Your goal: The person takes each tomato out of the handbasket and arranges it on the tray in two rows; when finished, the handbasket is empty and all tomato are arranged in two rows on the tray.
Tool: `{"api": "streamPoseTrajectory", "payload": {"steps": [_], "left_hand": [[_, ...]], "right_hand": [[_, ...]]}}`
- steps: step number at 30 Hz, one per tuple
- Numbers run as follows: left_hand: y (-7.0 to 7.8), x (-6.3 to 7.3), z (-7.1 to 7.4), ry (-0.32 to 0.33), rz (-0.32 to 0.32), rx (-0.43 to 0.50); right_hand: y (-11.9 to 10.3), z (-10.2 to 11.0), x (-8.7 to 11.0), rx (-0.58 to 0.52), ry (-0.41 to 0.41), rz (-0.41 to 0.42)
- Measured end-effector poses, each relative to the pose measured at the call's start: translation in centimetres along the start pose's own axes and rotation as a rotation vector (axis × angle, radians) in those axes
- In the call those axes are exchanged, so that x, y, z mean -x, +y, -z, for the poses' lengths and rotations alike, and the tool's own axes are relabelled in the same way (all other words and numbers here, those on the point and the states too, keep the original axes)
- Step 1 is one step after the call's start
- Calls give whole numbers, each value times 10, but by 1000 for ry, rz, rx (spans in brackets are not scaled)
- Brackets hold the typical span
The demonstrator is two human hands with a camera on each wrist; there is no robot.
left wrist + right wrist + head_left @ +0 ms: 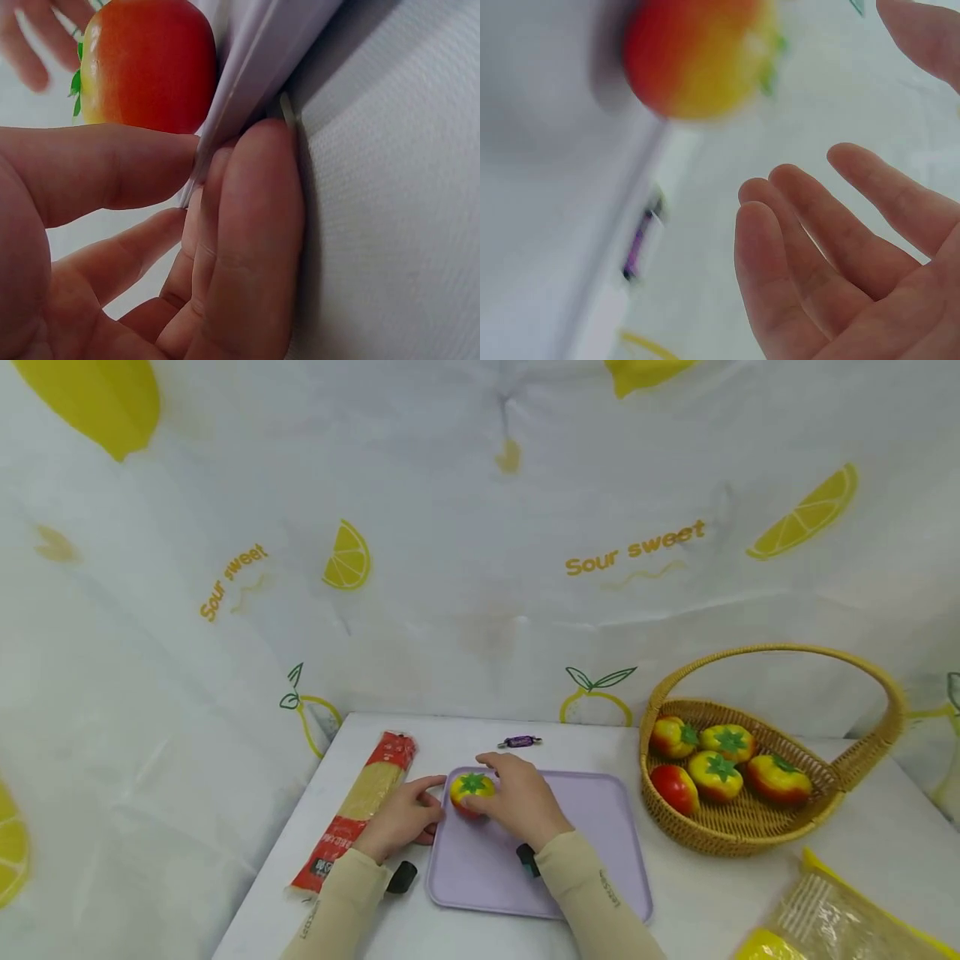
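Note:
A red-and-yellow tomato [471, 786] with green leaves sits near the far left corner of the lilac tray [600, 814]. My left hand [405, 814] pinches the tray's left edge, its thumb at the rim and the other fingers tucked beneath, as the left wrist view shows close up. Over the tray, my right hand [523, 797] is beside the tomato. In the right wrist view its fingers [840, 232] are spread and slightly bent, apart from the tomato [701, 56], and hold nothing.
A wicker basket [697, 837] with a tall handle holds several more tomatoes at the right. Left of the tray lies a red-ended pack of dry noodles [367, 797]. A purple wrapped candy [520, 742] lies behind the tray, and a yellow-edged bag [832, 914] at front right.

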State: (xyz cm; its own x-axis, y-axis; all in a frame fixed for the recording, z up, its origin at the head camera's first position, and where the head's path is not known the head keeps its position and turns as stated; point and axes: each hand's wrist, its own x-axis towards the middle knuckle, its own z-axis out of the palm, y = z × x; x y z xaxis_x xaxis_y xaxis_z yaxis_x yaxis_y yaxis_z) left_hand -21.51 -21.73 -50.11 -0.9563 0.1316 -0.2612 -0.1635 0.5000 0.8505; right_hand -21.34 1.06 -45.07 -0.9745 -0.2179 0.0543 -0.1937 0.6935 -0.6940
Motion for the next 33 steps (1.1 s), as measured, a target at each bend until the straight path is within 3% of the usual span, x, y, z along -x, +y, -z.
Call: {"api": "streamPoseTrajectory", "payload": {"steps": [6,12,18,22,27,33], "left_hand": [[2,0,0,18,20,-16],[-1,1,-2,0,18,-11],[-1,3,2,9,28,-14],[-4,4,7,21,53,-20],[-5,3,8,15,67,-28],[-2,1,1,12,64,-13]], "right_hand": [[-8,52,13,13,52,8],[10,109,49,97,35,-67],[52,168,86,198,36,-36],[95,201,96,279,51,-10],[148,239,104,373,71,-58],[181,267,107,428,60,-124]]}}
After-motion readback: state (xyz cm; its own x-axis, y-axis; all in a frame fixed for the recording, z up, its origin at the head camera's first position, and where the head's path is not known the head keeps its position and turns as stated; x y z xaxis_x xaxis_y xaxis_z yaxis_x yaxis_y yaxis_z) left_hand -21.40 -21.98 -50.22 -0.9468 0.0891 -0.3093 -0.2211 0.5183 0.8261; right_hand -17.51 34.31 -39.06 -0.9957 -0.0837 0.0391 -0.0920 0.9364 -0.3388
